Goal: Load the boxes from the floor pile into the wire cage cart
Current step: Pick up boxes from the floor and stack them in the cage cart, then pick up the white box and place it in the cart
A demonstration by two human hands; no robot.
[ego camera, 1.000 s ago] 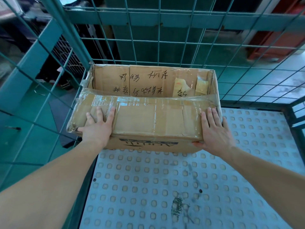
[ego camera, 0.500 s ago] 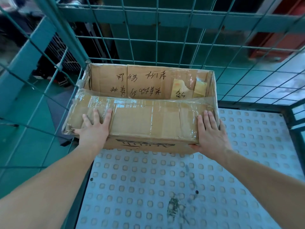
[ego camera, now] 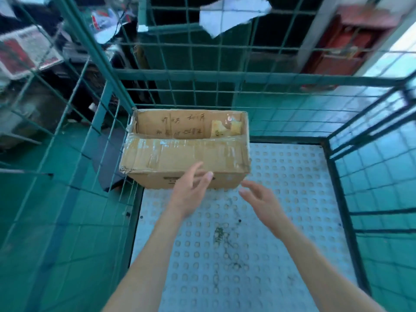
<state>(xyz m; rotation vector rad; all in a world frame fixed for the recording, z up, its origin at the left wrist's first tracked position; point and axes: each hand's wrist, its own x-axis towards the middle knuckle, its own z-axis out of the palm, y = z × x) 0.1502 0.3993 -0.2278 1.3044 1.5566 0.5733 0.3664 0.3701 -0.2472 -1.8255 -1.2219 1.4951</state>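
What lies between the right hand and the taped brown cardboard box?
In the head view, only bare white studded cart floor; right hand and box are apart.

Two bare forearms reach up from the lower frame; left hand (ego camera: 189,193) and right hand (ego camera: 261,202) spread loosely, holding nothing.

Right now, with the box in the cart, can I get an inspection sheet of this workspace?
Surface: white studded cart floor.
Job's things: one taped cardboard box, top partly open, in the far left corner of the wire cage cart; floor pile not in view.
Clutter: dark smudge mid-floor.
Hands: left hand open in front of the box's near face, contact unclear; right hand open, apart from the box.
Cables: nothing seen.
Surroundings: green tiled floor; white paper at the back mesh; background blurred.
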